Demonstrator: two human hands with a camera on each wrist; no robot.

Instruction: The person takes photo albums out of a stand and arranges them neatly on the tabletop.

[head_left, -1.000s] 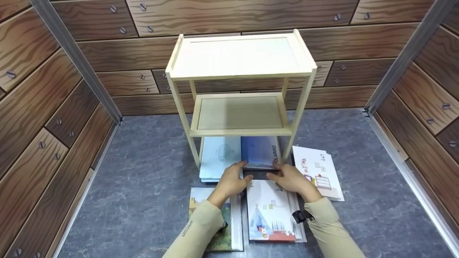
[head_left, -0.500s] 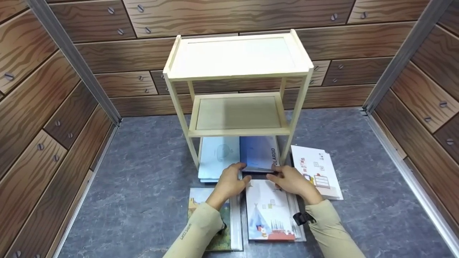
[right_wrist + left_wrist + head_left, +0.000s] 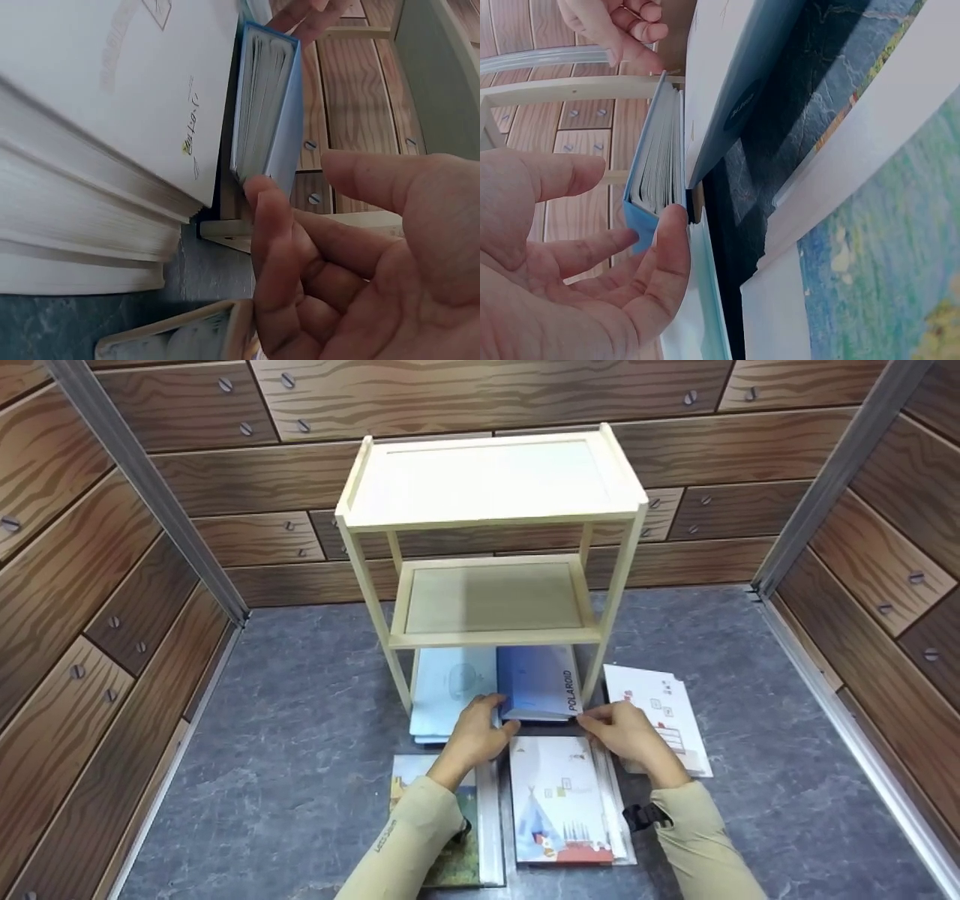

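Observation:
A blue photo album [image 3: 536, 679] marked POLAROID lies on the bottom level of the small wooden shelf [image 3: 495, 641], beside a pale blue album [image 3: 454, 690]. My left hand [image 3: 478, 733] is at its near left corner, fingertips touching the edge while the thumb stands apart. At the near right corner is my right hand [image 3: 628, 733]; in the right wrist view its fingertips [image 3: 259, 187] meet the corner of the blue album [image 3: 289, 142] and the thumb is spread away. The album's page edges [image 3: 660, 165] face me in the left wrist view.
In front of the shelf lie a white album with a tent drawing [image 3: 559, 799] and one with a painted landscape cover [image 3: 457, 862]. Another white illustrated album [image 3: 660, 697] is right of the shelf. Wood-patterned walls [image 3: 420, 397] enclose the grey floor [image 3: 300, 780].
My right hand has shifted right, from the blue album's front edge to its corner, uncovering the whole POLAROID lettering. My left hand stays near the left corner.

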